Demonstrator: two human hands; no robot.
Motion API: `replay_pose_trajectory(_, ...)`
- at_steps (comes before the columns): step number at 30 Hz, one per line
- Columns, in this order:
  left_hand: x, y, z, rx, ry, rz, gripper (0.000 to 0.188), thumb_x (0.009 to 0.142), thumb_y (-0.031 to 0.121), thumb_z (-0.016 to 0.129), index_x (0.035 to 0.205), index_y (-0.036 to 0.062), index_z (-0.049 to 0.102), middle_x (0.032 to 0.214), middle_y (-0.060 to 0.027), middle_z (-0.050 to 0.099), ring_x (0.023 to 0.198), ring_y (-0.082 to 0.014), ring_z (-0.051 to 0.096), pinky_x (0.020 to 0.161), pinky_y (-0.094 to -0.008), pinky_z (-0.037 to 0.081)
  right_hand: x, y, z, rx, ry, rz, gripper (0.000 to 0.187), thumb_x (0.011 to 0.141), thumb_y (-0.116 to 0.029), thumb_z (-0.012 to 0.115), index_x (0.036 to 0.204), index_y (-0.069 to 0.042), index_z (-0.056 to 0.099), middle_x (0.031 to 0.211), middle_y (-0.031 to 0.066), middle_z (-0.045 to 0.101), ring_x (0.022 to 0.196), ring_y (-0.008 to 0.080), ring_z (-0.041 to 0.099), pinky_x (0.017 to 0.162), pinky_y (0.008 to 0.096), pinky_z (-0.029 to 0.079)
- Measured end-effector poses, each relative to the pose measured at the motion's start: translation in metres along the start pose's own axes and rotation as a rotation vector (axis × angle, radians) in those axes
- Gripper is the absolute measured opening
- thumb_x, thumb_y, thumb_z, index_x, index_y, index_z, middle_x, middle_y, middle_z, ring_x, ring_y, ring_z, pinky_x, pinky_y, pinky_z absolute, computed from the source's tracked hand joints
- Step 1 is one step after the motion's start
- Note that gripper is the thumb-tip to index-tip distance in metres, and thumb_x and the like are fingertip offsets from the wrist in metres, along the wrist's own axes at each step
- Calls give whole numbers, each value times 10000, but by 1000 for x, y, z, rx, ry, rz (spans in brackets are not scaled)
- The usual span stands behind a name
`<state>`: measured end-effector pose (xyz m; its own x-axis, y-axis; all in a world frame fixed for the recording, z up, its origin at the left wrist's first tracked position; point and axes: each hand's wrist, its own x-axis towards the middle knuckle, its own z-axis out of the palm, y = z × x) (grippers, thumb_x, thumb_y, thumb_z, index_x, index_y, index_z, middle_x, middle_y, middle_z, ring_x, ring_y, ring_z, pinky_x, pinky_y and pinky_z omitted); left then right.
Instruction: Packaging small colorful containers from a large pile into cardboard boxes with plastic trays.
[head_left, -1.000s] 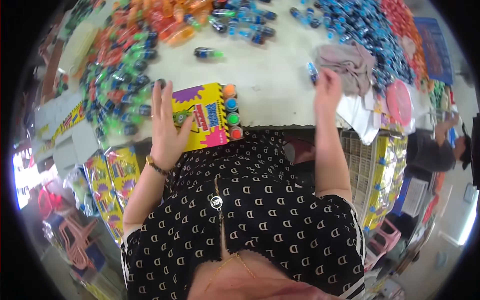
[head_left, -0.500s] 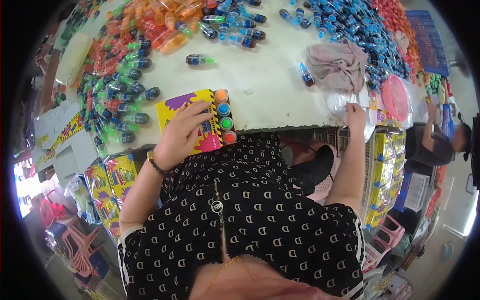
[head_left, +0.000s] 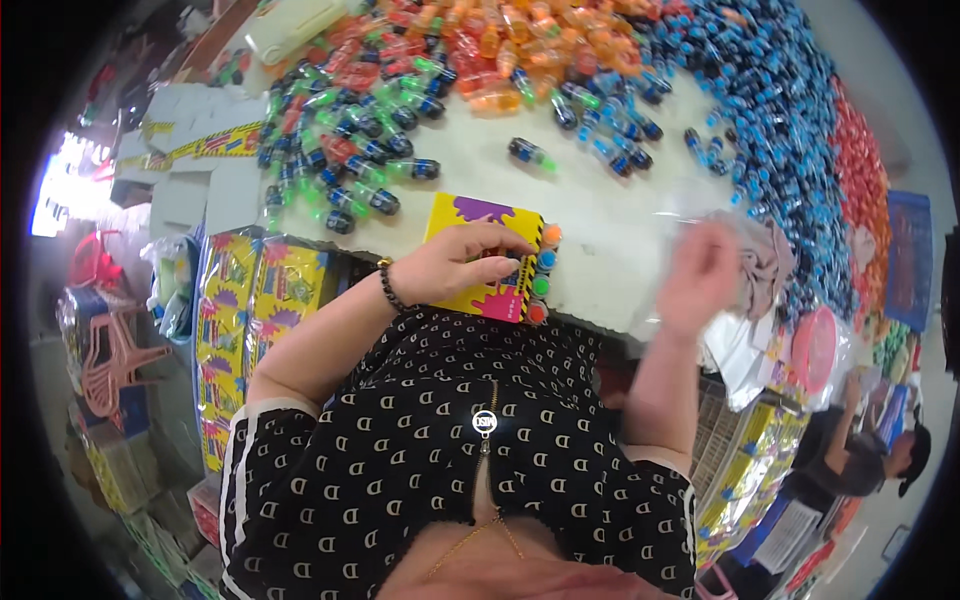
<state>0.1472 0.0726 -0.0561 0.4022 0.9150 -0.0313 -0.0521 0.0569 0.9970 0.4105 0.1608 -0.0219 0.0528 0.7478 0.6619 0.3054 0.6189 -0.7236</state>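
A yellow box (head_left: pixel 452 222) with purple and pink splashes lies at the table's front edge. Small bottles with orange, blue, green and red caps (head_left: pixel 541 287) stick out of its right end. My left hand (head_left: pixel 465 262) rests on top of the box, its fingers laid across it and the thumb apart. Over the table to the right, my right hand (head_left: pixel 700 278) is smeared by motion, its fingers drawn together on a thin clear plastic bag (head_left: pixel 648 322). Behind that hand lies a crumpled greyish-pink cloth (head_left: pixel 768 262).
One dark bottle with a green cap (head_left: pixel 532 154) lies beyond the box. Heaps of orange bottles (head_left: pixel 500 45) and blue-capped bottles (head_left: pixel 770 110) fill the far side. A pink basin (head_left: pixel 815 348) stands at right. Wrapped yellow packs (head_left: pixel 225 350) are stacked at left; another person (head_left: pixel 860 455) is far right.
My right hand has come up from the stack of clear bags at the table edge, pulling one along. The left hand stays on the box. The whole view has shifted and turned.
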Motion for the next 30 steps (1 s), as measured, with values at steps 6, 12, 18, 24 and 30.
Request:
replay_pose_trajectory(6, -3, -5, 7, -89, 284, 183, 331, 1008, 304, 456, 1144, 26, 574, 995, -57, 627, 856, -144, 614, 790, -267, 467, -31, -52, 111, -12, -514, -319, 233, 791, -23, 695, 1015, -47, 637, 885, 108, 620, 731, 262, 626, 616, 314, 512)
replay_pose_trajectory(12, -19, 8, -16, -223, 805, 26, 279, 980, 227, 527, 945, -27, 639, 879, -53, 673, 746, -99, 630, 661, -262, 505, -43, -65, 114, -10, -642, -283, 377, 780, -48, 702, 1144, -37, 608, 956, 116, 615, 902, 305, 607, 758, 373, 508)
replay_pose_trajectory(18, -25, 12, -27, 377, 841, -62, 399, 970, 258, 553, 692, -23, 601, 615, -31, 601, 538, -79, 564, 518, -223, 472, -38, -47, 114, -107, -825, -427, 306, 761, -67, 721, 1051, -52, 627, 1033, 114, 597, 923, 298, 589, 774, 362, 492)
replay_pose_trajectory(24, -32, 17, -37, 84, 882, -163, 526, 975, 400, 520, 653, -8, 605, 568, -60, 602, 482, -106, 559, 463, -234, 435, -26, -76, 123, 5, -599, -340, 141, 769, -33, 689, 896, -62, 636, 926, 56, 633, 858, 289, 587, 761, 374, 484)
replay_pose_trajectory(30, -44, 16, -37, -307, 906, -44, 430, 971, 362, 537, 745, 13, 648, 679, -50, 652, 542, -94, 580, 496, -208, 425, -21, -63, 128, -146, -735, -434, 121, 780, -51, 686, 880, -68, 619, 928, 52, 631, 803, 267, 601, 704, 358, 495)
